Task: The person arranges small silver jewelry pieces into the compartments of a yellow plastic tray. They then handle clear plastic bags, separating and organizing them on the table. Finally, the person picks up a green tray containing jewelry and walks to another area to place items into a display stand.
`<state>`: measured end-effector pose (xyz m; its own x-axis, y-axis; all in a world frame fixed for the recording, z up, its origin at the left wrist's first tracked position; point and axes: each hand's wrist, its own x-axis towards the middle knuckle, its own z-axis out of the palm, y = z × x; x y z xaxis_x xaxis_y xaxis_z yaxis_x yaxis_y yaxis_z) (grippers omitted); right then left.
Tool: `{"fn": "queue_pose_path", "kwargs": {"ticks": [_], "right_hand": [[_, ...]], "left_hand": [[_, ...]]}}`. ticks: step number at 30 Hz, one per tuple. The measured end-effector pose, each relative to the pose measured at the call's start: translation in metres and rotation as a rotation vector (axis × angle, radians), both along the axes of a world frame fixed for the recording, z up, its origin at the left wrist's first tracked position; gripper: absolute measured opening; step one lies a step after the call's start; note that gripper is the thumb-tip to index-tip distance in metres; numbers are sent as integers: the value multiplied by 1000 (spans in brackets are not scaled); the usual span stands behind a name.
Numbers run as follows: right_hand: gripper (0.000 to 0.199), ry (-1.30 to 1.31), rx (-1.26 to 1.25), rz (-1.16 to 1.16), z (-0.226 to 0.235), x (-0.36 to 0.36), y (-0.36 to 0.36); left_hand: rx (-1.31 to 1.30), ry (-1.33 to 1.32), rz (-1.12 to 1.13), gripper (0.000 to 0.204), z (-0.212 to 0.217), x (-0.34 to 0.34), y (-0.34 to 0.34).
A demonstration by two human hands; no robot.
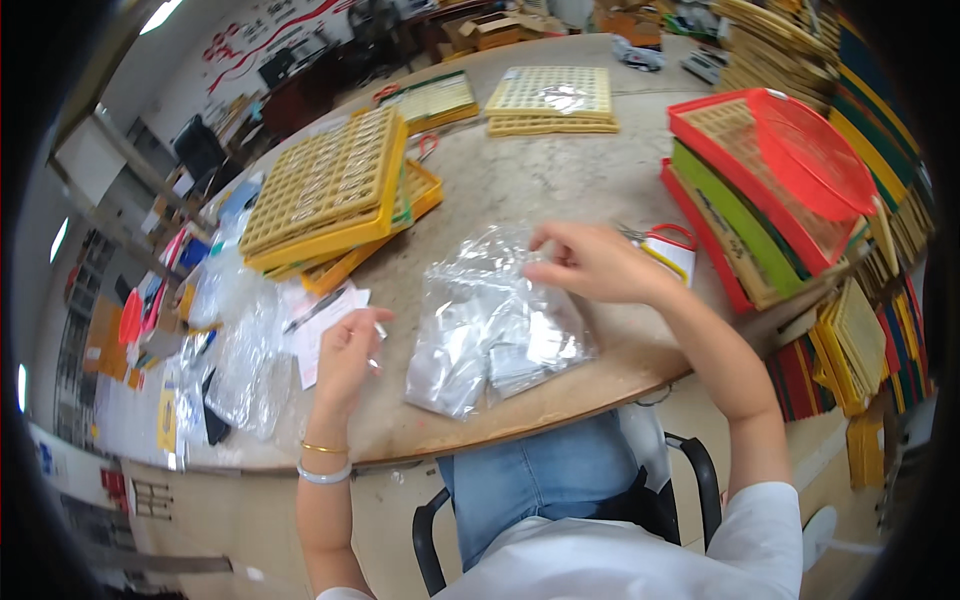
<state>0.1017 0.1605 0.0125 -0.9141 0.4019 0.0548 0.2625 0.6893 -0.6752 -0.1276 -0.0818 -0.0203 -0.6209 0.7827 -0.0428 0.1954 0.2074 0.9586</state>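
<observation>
A large clear plastic bag lies crinkled at the table's near edge, with smaller clear packets showing through its lower right part. My right hand is over its upper right edge, fingers bent and thumb and forefinger at the film. To the left of the bag, my left hand is raised with curled fingers. Something small and shiny glints at its fingertips, too small to name. A white paper with a pen on it lies just behind my left hand.
Yellow gridded trays holding small pieces are stacked at the left, beside loose plastic film. More pale trays stand at the back. At the right are red trays with a red basket and red-handled scissors.
</observation>
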Motion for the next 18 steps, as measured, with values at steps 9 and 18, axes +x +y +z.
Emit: {"fn": "queue_pose_path", "kwargs": {"ticks": [9,18], "right_hand": [[84,-90,314,200,-21,21,-42],[82,54,303,45,-51,-33,-4]], "left_hand": [[-268,725,-312,100,-11,57,-10],[-163,903,-132,93,-17,14,38]]}}
